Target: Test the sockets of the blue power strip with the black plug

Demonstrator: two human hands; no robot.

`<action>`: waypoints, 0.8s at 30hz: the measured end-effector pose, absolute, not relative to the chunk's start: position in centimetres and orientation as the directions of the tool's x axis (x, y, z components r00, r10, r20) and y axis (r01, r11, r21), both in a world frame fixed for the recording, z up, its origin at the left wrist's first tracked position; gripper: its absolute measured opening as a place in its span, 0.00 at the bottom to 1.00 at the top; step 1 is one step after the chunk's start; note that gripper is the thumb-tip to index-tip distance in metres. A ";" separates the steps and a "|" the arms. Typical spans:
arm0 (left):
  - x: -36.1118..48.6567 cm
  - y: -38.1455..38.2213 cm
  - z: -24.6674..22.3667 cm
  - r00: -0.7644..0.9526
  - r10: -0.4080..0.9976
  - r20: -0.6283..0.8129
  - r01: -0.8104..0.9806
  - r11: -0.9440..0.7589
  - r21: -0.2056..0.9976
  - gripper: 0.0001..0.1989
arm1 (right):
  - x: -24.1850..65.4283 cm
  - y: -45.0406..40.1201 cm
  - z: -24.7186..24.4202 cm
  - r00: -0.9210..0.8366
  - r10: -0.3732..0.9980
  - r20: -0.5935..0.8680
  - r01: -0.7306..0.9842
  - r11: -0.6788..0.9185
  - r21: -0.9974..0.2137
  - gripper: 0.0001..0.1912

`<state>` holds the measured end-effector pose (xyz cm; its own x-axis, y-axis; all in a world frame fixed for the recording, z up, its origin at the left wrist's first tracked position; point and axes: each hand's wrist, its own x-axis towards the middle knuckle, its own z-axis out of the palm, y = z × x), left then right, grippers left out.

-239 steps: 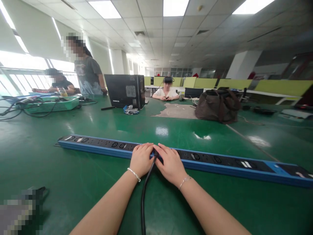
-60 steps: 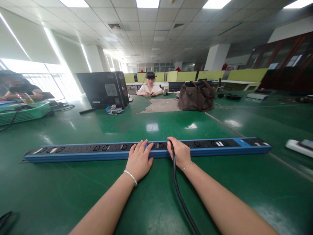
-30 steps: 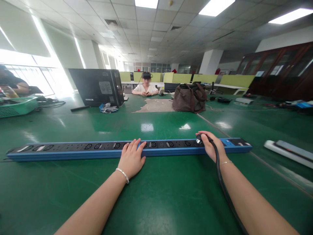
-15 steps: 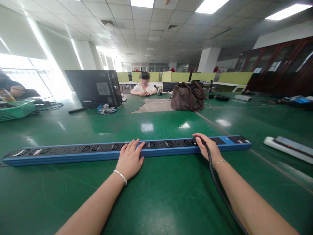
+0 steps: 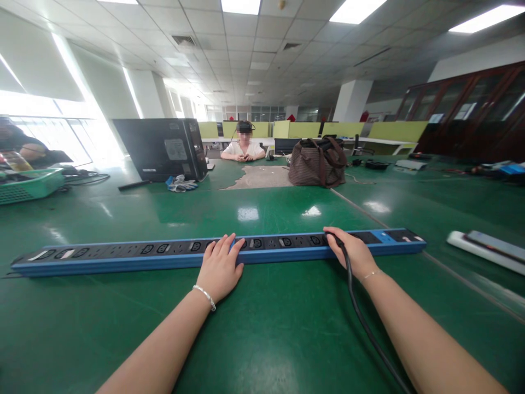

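Note:
A long blue power strip (image 5: 135,264) with a black socket face lies across the green table, its row of sockets facing up. My left hand (image 5: 220,266) rests on the strip near its middle, with fingers spread over the sockets and the thumb along the near side. Toward the strip's right end, my right hand (image 5: 353,253) is closed around the plug of a black power cord (image 5: 353,298) at a socket. Fingers mostly hide the plug, so I cannot tell how deep it sits. From this hand the cord hangs down toward the lower right, beside my forearm.
Beyond the strip stand a black computer case (image 5: 158,150), work gloves (image 5: 181,184) and a brown bag (image 5: 315,163). A green basket (image 5: 30,189) is at left, a white bar-shaped object (image 5: 488,251) at right. One person sits across the table, another at far left.
The view has shifted slightly, and the power strip appears a little farther right. Both hands keep nearly the same places on it; the cord below my right hand has swung slightly left.

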<state>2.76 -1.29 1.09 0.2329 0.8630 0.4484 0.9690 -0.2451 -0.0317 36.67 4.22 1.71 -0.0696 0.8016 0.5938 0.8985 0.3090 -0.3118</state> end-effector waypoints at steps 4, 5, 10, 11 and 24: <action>2.8 -1.3 1.1 0.234 0.867 0.441 0.969 -0.244 -0.034 0.26 | 36.5 4.1 1.7 -0.049 0.805 0.592 0.914 0.275 -0.298 0.16; 2.8 -1.3 1.2 0.233 0.867 0.440 0.969 -0.243 -0.035 0.26 | 36.5 4.0 1.7 -0.041 0.808 0.587 0.915 0.266 -0.303 0.16; 2.8 -1.4 1.1 0.229 0.866 0.444 0.971 -0.238 -0.036 0.26 | 36.9 4.1 2.2 -0.062 0.841 0.538 0.916 0.261 -0.303 0.16; 2.8 -1.3 1.1 0.228 0.866 0.444 0.971 -0.237 -0.036 0.26 | 37.0 4.2 2.5 -0.076 0.853 0.517 0.920 0.260 -0.293 0.16; 2.8 -1.3 1.0 0.222 0.871 0.439 0.972 -0.231 -0.033 0.27 | 36.3 3.6 1.8 -0.064 0.827 0.558 0.943 0.234 -0.238 0.18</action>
